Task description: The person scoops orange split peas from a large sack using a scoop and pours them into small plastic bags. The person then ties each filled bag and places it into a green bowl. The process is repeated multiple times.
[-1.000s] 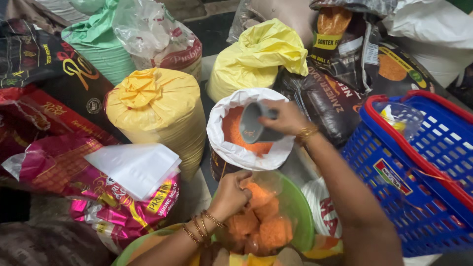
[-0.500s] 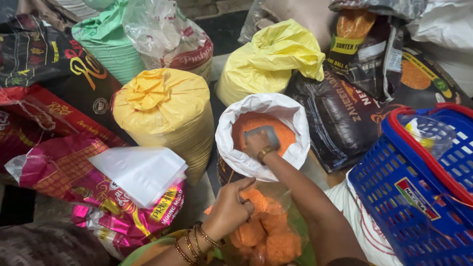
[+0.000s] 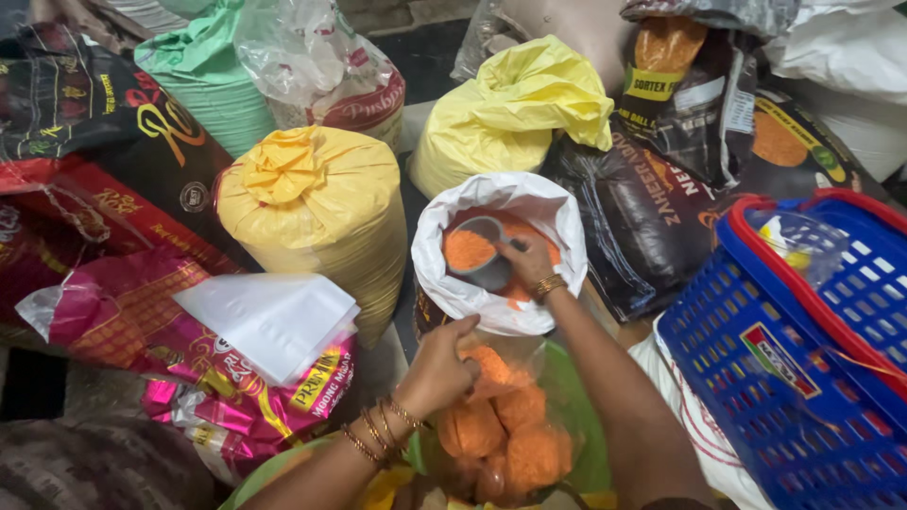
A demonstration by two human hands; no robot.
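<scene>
My right hand [image 3: 529,263] grips a small grey metal scoop [image 3: 477,252] heaped with orange lentils, held inside the open white sack [image 3: 444,283] of the same lentils. My left hand [image 3: 439,364] pinches the rim of a clear plastic bag [image 3: 515,430] partly filled with orange lentils, just below the sack. That bag rests in a green bowl [image 3: 581,416]. Both wrists wear gold bangles.
Tied yellow sacks [image 3: 316,203] [image 3: 505,118], a green sack [image 3: 208,90], black and red printed sacks [image 3: 652,203] and pink packets with a white sheet [image 3: 255,321] crowd around. A blue plastic basket with red rim [image 3: 803,349] stands at the right.
My right hand dipped the scoop into the white sack and now lifts it full of lentils. My left hand kept hold of the clear bag's rim.
</scene>
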